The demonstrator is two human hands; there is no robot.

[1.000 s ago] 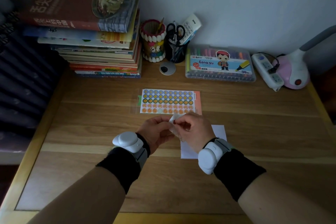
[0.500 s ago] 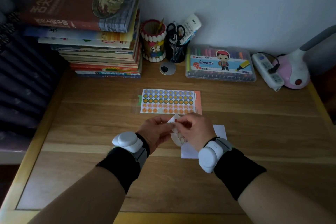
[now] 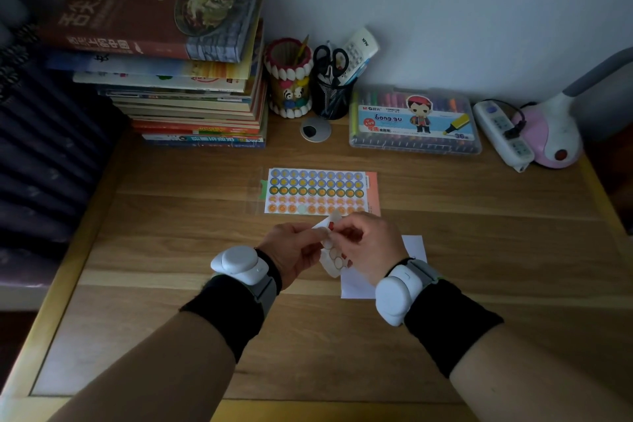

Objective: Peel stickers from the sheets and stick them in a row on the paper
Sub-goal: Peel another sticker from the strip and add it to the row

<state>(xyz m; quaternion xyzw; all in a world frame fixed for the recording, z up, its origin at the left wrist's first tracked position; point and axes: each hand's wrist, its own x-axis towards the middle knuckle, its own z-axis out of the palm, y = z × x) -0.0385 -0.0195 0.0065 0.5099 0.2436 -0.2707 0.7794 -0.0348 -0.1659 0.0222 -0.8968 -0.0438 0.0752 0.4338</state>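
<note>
**Peeling a sticker off the small sheet**

The left hand pinches the small sheet by its upper part and holds it off the table, just over the left edge of the paper. The right hand pinches at the sheet's top, where a red sticker seems to be lifting; whether it is free is too small to tell.

To do this well, I judge the left hand should hold the backing taut close to the sticker. The right should raise one edge and draw it back low and slowly, so it neither curls nor tears.

The small sheet's long axis runs far to near. Its top end points toward the big sheet, which lies flat beyond the hands, long side left to right.
</note>
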